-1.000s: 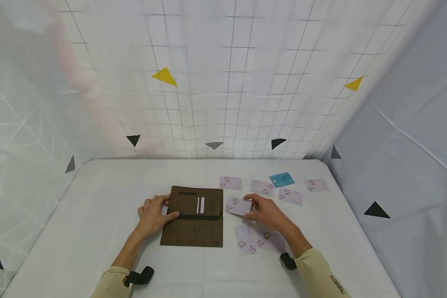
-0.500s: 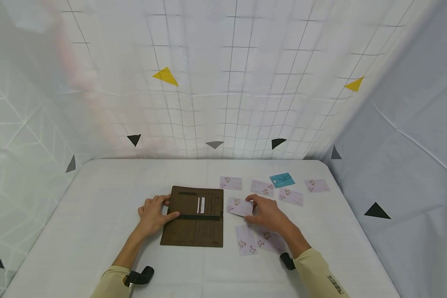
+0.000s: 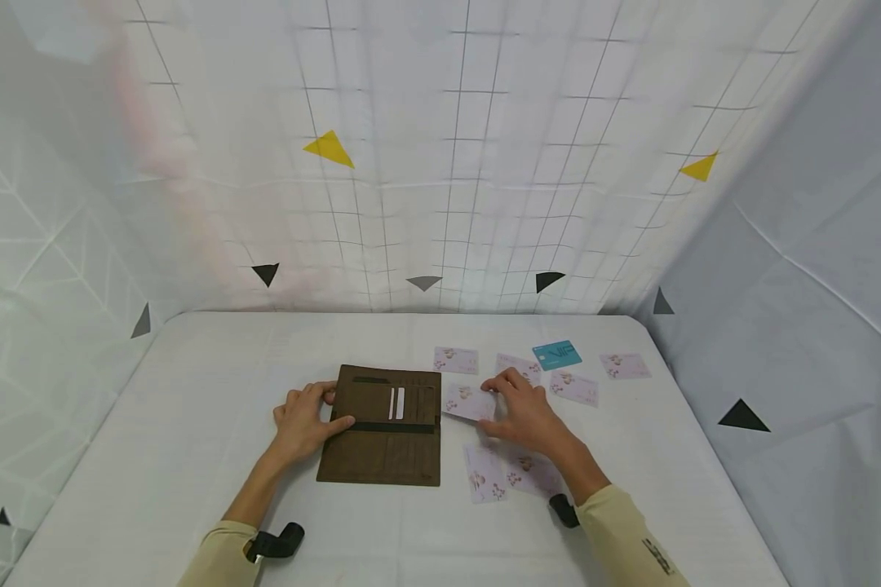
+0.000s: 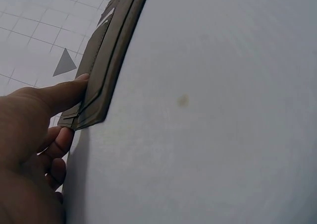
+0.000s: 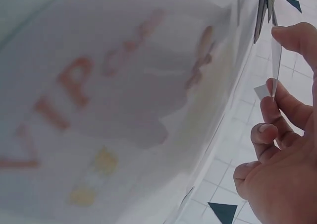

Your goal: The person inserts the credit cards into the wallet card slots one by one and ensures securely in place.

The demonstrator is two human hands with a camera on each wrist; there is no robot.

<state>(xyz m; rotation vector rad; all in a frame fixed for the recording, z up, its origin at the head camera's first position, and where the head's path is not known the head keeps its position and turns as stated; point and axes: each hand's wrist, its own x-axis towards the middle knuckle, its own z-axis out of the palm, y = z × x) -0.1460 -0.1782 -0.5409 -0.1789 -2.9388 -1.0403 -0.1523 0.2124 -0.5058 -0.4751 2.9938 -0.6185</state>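
An open brown wallet (image 3: 389, 458) lies on the table, with two white card edges (image 3: 396, 403) showing in its upper slots. My left hand (image 3: 299, 425) grips the wallet's left edge, thumb on top; in the left wrist view, fingers curl beneath that edge. Just right of the wallet, my right hand (image 3: 524, 417) pinches a pale pink floral card (image 3: 466, 401) by its right side. The right wrist view shows this card (image 5: 276, 60) edge-on between thumb and fingers. Its left edge is close to the wallet; whether they touch I cannot tell.
Several similar floral cards lie about, including one behind (image 3: 455, 359), one at far right (image 3: 626, 366) and one in front (image 3: 485, 474). A blue VIP card (image 3: 556, 355) lies at the back right. White curtains surround the white table (image 3: 213, 367).
My right hand shifted the floral card slightly right, then back left toward the wallet, and its knuckles have risen a little. The left hand and wallet stay in place.
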